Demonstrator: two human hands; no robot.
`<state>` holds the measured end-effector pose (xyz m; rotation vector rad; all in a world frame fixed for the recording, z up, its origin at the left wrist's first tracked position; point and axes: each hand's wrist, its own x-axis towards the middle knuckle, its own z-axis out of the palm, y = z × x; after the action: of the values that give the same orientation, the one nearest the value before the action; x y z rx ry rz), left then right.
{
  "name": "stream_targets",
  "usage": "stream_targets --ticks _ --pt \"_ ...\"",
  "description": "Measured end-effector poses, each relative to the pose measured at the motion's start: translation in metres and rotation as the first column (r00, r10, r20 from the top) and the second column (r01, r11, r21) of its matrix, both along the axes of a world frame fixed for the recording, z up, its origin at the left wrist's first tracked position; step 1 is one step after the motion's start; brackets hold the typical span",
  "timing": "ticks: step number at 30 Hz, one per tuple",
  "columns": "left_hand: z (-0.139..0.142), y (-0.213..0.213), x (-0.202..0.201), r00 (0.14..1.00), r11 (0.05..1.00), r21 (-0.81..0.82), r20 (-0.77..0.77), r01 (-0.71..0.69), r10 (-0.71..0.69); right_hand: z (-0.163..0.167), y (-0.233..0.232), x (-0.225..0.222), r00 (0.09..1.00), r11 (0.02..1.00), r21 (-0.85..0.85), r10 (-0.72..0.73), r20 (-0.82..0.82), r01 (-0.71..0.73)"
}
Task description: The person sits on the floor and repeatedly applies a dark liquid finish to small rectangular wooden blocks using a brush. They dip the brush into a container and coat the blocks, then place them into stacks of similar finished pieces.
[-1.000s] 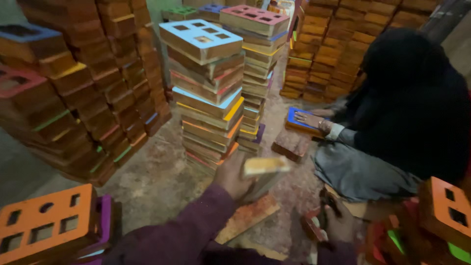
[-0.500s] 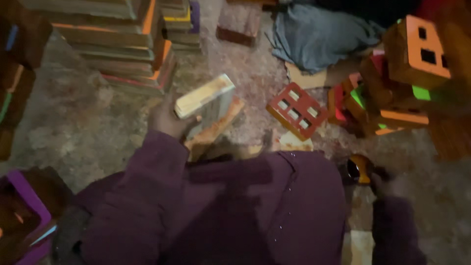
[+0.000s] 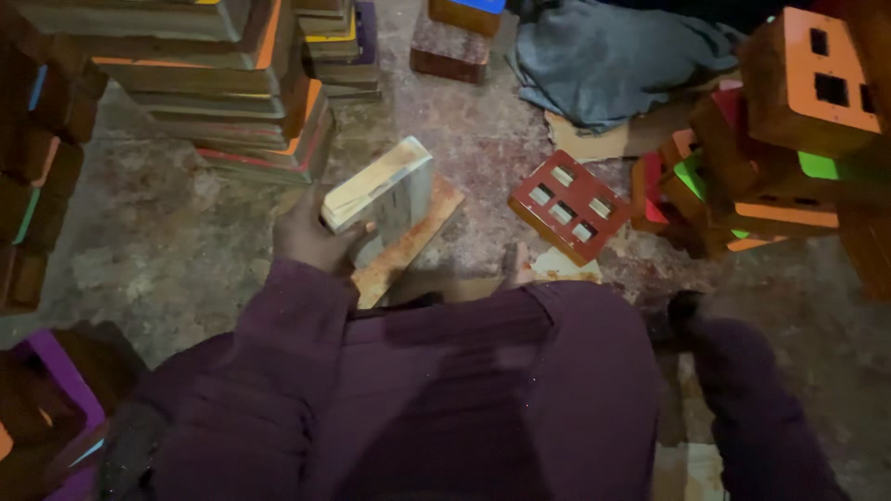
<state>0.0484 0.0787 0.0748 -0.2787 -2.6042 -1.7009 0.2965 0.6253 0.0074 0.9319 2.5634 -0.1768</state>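
My left hand (image 3: 311,237) grips a pale wooden block (image 3: 380,190), holding it tilted above a flat brown wooden board (image 3: 413,241) lying on the ground. My right hand (image 3: 682,315) is low at the right, dark and mostly hidden by my purple sleeve; what it holds cannot be made out. A red wooden block with several rectangular holes (image 3: 568,204) lies on the ground between my two hands.
A tall stack of painted wooden boards (image 3: 213,102) stands at upper left. A pile of orange, red and green blocks (image 3: 789,139) is at right. Grey cloth of another person (image 3: 613,56) lies at top. A purple-edged block (image 3: 56,399) sits lower left.
The camera has tipped from looking ahead at the stacks and a seated person to looking down at my lap. My left hand still holds the pale block, now slightly higher.
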Motion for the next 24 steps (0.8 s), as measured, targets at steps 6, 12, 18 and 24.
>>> stream_targets --ticks 6,12,18,24 --pt "-0.005 -0.002 -0.008 0.985 0.998 -0.008 -0.157 0.067 -0.067 0.036 0.007 0.006 0.999 0.999 -0.002 0.032 0.041 -0.032" --pt "-0.001 -0.002 -0.003 0.994 0.98 0.198 0.104 0.01 -0.031 0.07 -0.01 0.004 0.996 0.998 0.019 0.06 0.067 -0.061" --pt "-0.013 -0.01 -0.008 0.984 0.922 0.363 0.065 0.133 -0.167 0.071 -0.016 0.005 0.997 0.995 0.068 0.076 0.024 -0.077" --pt "-0.004 -0.013 -0.003 0.996 0.997 0.039 0.067 0.064 -0.067 0.021 -0.017 0.049 0.978 0.969 0.242 0.089 -0.191 -0.041"
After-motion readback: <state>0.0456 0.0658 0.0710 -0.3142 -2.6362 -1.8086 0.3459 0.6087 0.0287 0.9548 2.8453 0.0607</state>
